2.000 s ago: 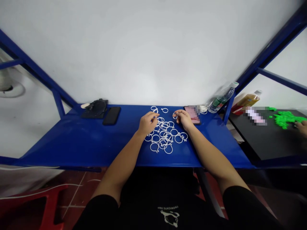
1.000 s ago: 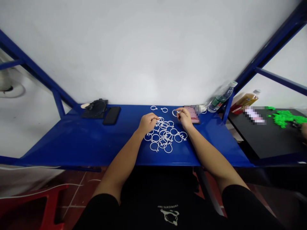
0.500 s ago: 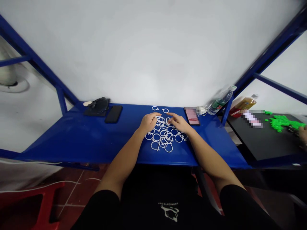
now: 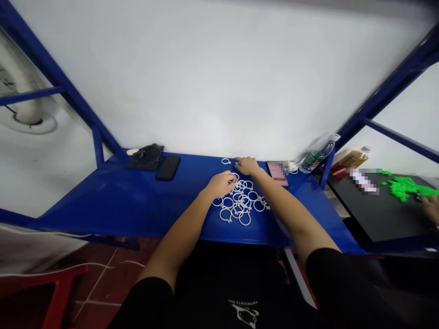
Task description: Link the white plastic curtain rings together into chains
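Note:
Many thin white plastic rings, each with a small clip-like tab, lie in a loose, overlapping pile on the blue table. At the pile's upper left edge is my left hand, its fingers curled and pinching a white ring. Farther back, my right hand reaches down to the table near the wall, fingers closed over another white ring that is mostly hidden beneath them. One separate white ring lies just left of my right fingertips.
On the blue table lie a black phone and a dark pouch at left. To the right are a lit phone, a white cable and a bottle. Another person's hand is beside green pieces.
My right hand has moved from the pile back towards the wall, covering one of the two separate rings. My left hand stays at the pile's edge. The view has shifted slightly.

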A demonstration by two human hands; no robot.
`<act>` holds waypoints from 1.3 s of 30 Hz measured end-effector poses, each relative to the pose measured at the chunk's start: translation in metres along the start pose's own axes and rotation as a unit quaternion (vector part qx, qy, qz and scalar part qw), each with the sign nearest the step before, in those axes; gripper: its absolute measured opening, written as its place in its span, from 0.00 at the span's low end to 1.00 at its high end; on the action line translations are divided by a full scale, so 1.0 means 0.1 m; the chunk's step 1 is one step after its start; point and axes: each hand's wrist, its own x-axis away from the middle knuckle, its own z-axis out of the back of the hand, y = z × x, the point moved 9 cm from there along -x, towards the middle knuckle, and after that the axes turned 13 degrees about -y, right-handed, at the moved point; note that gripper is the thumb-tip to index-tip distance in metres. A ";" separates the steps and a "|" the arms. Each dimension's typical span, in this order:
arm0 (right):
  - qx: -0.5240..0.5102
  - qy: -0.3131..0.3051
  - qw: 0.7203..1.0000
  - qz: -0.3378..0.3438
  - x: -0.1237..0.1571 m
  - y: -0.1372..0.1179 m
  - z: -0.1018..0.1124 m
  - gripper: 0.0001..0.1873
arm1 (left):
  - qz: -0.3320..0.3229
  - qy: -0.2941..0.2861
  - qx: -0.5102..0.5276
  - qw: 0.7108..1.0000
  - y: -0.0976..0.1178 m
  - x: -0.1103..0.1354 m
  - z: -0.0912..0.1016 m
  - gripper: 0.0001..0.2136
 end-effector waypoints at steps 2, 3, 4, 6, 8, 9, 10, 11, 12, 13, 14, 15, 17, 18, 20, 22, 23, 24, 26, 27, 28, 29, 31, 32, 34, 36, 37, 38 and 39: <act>0.029 0.001 1.000 -0.001 -0.13 -0.15 0.00 0.32 | 0.006 -0.002 -0.003 1.000 -0.02 0.00 0.00 0.13; 0.040 -0.001 0.999 0.009 -0.19 -0.22 -0.02 0.33 | 0.009 0.000 -0.004 1.000 -0.03 0.00 0.01 0.13; 0.053 -0.006 0.998 0.020 -0.23 -0.28 -0.04 0.33 | 0.011 0.003 -0.005 1.000 -0.04 0.00 0.02 0.13; 0.064 -0.018 0.997 0.041 -0.27 -0.36 -0.08 0.32 | 0.013 0.011 -0.006 1.000 -0.04 0.00 0.04 0.13; 0.054 -0.023 0.997 0.056 -0.28 -0.38 -0.11 0.28 | 0.012 0.017 -0.006 1.000 -0.05 -0.01 0.04 0.12; 0.046 -0.022 0.997 0.061 -0.27 -0.37 -0.12 0.26 | 0.011 0.020 -0.007 1.000 -0.05 -0.01 0.04 0.11; 0.041 -0.019 0.997 0.065 -0.25 -0.36 -0.12 0.23 | 0.008 0.021 -0.006 1.000 -0.05 -0.01 0.03 0.11; 0.036 -0.013 0.997 0.068 -0.22 -0.34 -0.12 0.21 | 0.006 0.023 -0.005 1.000 -0.05 -0.01 0.03 0.11; 0.031 -0.007 0.997 0.070 -0.18 -0.31 -0.11 0.19 | 0.003 0.025 -0.003 1.000 -0.05 -0.02 0.03 0.10; 0.026 0.000 0.997 0.070 -0.14 -0.28 -0.10 0.18 | 0.001 0.028 -0.001 1.000 -0.05 -0.01 0.03 0.10; 0.019 0.006 0.997 0.069 -0.09 -0.24 -0.09 0.17 | 0.002 0.030 0.000 1.000 -0.05 -0.01 0.03 0.10; 0.012 0.011 0.998 0.069 -0.04 -0.19 -0.09 0.15 | 0.004 0.032 0.001 0.999 -0.05 -0.01 0.04 0.09; -0.004 0.017 0.997 0.072 0.09 -0.10 -0.08 0.12 | 0.013 0.039 0.004 0.999 -0.05 0.00 0.06 0.09; -0.018 0.021 0.996 0.081 0.17 -0.06 -0.07 0.11 | 0.019 0.047 0.006 0.999 -0.06 0.00 0.08 0.09; -0.096 0.055 0.986 0.122 0.37 -0.01 -0.01 0.10 | 0.031 0.074 0.016 0.997 -0.07 0.02 0.13 0.11; -0.217 0.091 0.954 0.185 0.62 0.03 0.05 0.08 | 0.044 0.104 0.028 0.993 -0.09 0.04 0.18 0.15; -0.271 0.105 0.934 0.209 0.75 0.04 0.07 0.08 | 0.048 0.114 0.032 0.992 -0.09 0.05 0.20 0.18; -0.313 0.110 0.916 0.227 0.86 0.05 0.07 0.08 | 0.048 0.119 0.033 0.991 -0.09 0.05 0.20 0.20; -0.385 0.110 0.883 0.245 1.03 0.05 0.02 0.08 | 0.035 0.118 0.028 0.992 -0.06 0.05 0.19 0.23; -0.419 0.107 0.867 0.249 1.09 0.04 -0.01 0.09 | 0.022 0.113 0.024 0.993 -0.02 0.04 0.17 0.23; -0.451 0.101 0.850 0.252 1.13 0.02 -0.06 0.10 | 0.007 0.107 0.022 0.994 0.02 0.04 0.15 0.23; -0.479 0.089 0.835 0.257 1.16 -0.01 -0.11 0.11 | -0.007 0.101 0.024 0.995 0.05 0.04 0.13 0.21; -0.514 0.062 0.813 0.266 1.18 -0.09 -0.21 0.13 | -0.026 0.097 0.035 0.994 0.11 0.04 0.11 0.15; -0.520 0.061 0.809 0.267 1.19 -0.12 -0.25 0.13 | -0.032 0.099 0.041 0.994 0.12 0.05 0.11 0.13; -0.503 0.077 0.819 0.266 1.22 -0.17 -0.29 0.11 | -0.047 0.112 0.054 0.991 0.13 0.06 0.12 0.09; -0.460 0.102 0.843 0.259 1.25 -0.20 -0.30 0.09 | -0.066 0.129 0.069 0.987 0.12 0.07 0.16 0.07; -0.439 0.111 0.854 0.256 1.26 -0.22 -0.31 0.09 | -0.074 0.137 0.079 0.985 0.11 0.08 0.17 0.06; -0.424 0.116 0.862 0.253 1.27 -0.23 -0.31 0.08 | -0.080 0.146 0.090 0.982 0.09 0.08 0.18 0.05; -0.415 0.119 0.866 0.252 1.27 -0.24 -0.32 0.08 | -0.085 0.153 0.100 0.979 0.08 0.08 0.19 0.05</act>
